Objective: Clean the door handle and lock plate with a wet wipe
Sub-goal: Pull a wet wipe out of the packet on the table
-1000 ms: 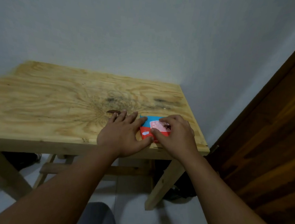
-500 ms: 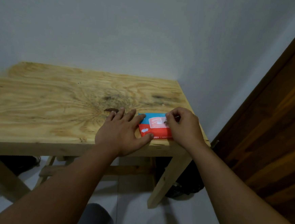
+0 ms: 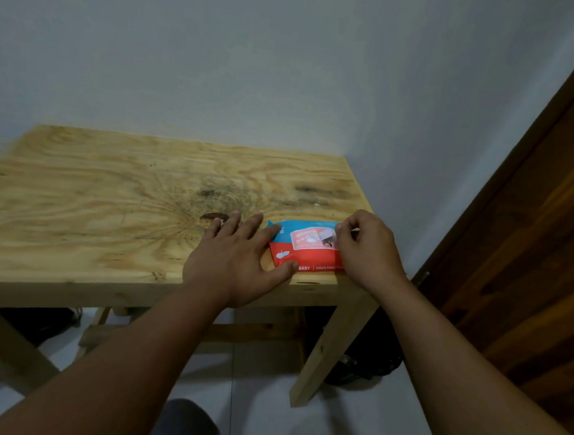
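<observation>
We see a plywood table (image 3: 108,203) with a blue-and-red wipe pack (image 3: 305,249) lying flat at its near right corner. Our left hand (image 3: 237,261) lies spread flat, fingertips and thumb pressing the pack's left edge. Our right hand (image 3: 367,251) pinches the pack's pale label flap (image 3: 311,239).

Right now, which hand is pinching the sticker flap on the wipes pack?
The right hand pinches the flap at the wipes pack's right end; the left hand lies flat, steadying it.
</observation>
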